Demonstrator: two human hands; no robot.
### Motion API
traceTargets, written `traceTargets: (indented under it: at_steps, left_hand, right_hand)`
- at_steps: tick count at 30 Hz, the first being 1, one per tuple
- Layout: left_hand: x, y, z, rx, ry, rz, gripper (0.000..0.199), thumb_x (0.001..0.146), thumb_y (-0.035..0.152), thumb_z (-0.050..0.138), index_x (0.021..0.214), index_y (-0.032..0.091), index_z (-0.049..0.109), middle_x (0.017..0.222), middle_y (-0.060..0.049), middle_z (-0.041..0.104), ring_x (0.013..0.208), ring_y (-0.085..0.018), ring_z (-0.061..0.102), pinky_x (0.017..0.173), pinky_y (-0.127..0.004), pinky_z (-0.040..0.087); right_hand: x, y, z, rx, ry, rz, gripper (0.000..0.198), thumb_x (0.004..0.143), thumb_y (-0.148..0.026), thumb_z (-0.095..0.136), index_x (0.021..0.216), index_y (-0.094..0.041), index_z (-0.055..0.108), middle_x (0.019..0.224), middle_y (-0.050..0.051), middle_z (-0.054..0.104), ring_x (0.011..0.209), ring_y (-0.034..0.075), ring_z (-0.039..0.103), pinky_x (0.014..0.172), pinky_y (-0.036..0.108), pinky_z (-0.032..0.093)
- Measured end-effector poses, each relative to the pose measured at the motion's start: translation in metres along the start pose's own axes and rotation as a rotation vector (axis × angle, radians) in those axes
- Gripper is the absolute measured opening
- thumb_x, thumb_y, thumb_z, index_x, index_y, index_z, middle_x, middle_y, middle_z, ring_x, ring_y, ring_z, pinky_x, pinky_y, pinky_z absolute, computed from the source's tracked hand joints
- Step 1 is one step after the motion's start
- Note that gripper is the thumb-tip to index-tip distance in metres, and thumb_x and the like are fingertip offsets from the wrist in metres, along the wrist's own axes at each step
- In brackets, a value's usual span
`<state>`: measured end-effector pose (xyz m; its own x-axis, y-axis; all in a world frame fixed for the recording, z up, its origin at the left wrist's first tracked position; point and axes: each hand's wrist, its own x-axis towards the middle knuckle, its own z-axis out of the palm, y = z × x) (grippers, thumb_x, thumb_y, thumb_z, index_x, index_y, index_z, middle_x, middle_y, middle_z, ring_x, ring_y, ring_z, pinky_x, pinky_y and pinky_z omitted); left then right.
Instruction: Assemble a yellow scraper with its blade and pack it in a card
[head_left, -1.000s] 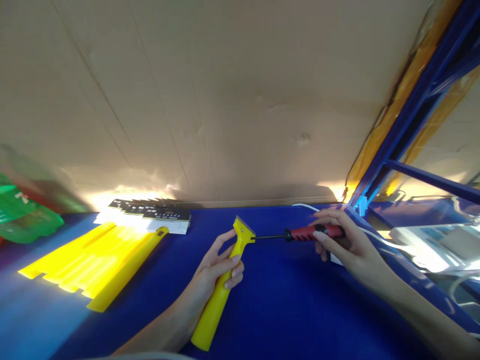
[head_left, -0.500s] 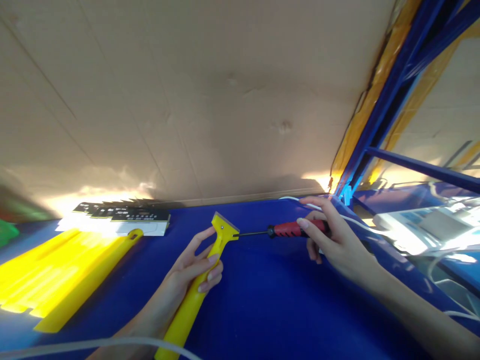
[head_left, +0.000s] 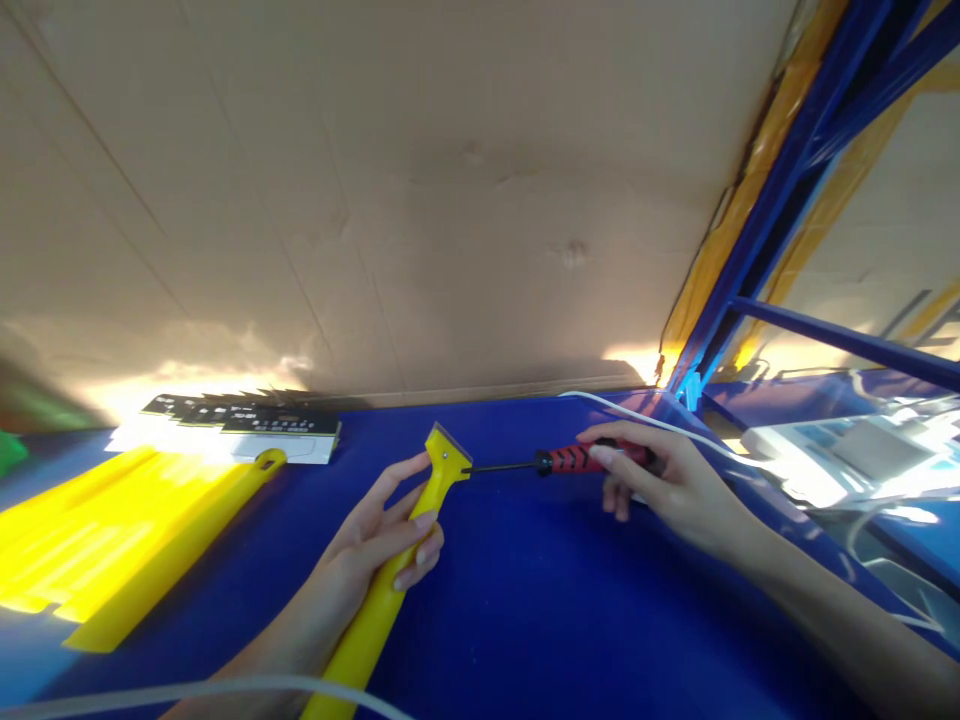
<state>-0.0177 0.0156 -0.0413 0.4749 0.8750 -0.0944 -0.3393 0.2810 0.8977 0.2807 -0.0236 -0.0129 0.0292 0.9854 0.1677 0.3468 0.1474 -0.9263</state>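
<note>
A yellow scraper is held slanting above the blue tabletop, its wide head uppermost and a small screw (a pale dot, little more) showing in the middle of that head; the lower end of its handle runs out of view at the bottom edge. The left hand is closed round the handle below the head, thumb across the front and index finger reaching up toward the head's left side; from the other side, the thin dark shaft of a red-and-black screwdriver meets the head's right corner, lying almost level; the right hand is curled about the screwdriver's grip, with thumb and fingers pinching it.

Further left, yellow handles lie side by side, with overlapping black-and-white printed cards at their far ends; a cardboard sheet stands behind; to the right are a blue metal frame, a white cable passing behind the right hand, and a glare-washed white object.
</note>
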Motion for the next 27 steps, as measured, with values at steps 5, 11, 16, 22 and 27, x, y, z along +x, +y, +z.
traceTargets:
  at_steps: [5,11,16,22,27]
  left_hand:
    - [-0.001,0.001,0.003,-0.003,0.003,-0.029,0.062,0.082,0.022,0.085,0.133,0.024,0.051,0.067,0.002,0.064,0.047,-0.005,0.046,0.045,-0.016,0.021]
    - [0.002,0.005,-0.001,-0.047,-0.008,-0.004,0.059,0.084,0.02,0.082,0.132,0.025,0.048,0.065,0.004,0.061,0.045,-0.003,0.044,0.046,-0.017,0.018]
    - [0.001,0.004,0.001,-0.013,0.029,-0.01,0.061,0.081,0.021,0.084,0.132,0.022,0.049,0.067,0.003,0.062,0.046,-0.004,0.044,0.045,-0.02,0.016]
    - [0.002,0.004,0.001,0.008,0.028,-0.021,0.062,0.083,0.023,0.083,0.134,0.023,0.048,0.068,0.003,0.062,0.047,-0.004,0.043,0.045,-0.02,0.016]
    - [0.001,0.006,0.001,-0.06,-0.019,-0.018,0.064,0.085,0.022,0.08,0.139,0.026,0.045,0.072,0.002,0.063,0.046,-0.003,0.042,0.045,-0.019,0.018]
  right_hand:
    - [0.002,-0.002,0.003,-0.026,0.045,0.109,0.049,0.093,-0.063,0.055,0.1,-0.017,0.067,0.059,0.0,0.066,0.033,0.012,0.057,0.033,0.023,0.042]
    - [-0.006,-0.004,-0.005,-0.38,-0.06,-0.377,0.025,0.09,-0.037,0.072,0.113,-0.031,0.079,0.108,0.007,0.079,0.093,0.025,0.077,0.08,0.036,0.064]
    - [-0.01,-0.002,0.006,-0.338,-0.025,-0.193,0.031,0.089,-0.047,0.072,0.112,-0.03,0.082,0.086,0.007,0.08,0.07,0.024,0.075,0.058,0.033,0.062]
    - [-0.005,-0.003,0.016,0.046,-0.054,0.271,0.058,0.077,-0.063,0.075,0.114,-0.019,0.08,0.046,-0.001,0.056,0.032,0.011,0.042,0.028,0.021,0.03]
    - [-0.003,-0.008,0.0,0.024,0.087,0.173,0.04,0.079,-0.057,0.077,0.1,-0.024,0.085,0.072,0.009,0.076,0.037,0.009,0.043,0.03,0.022,0.031]
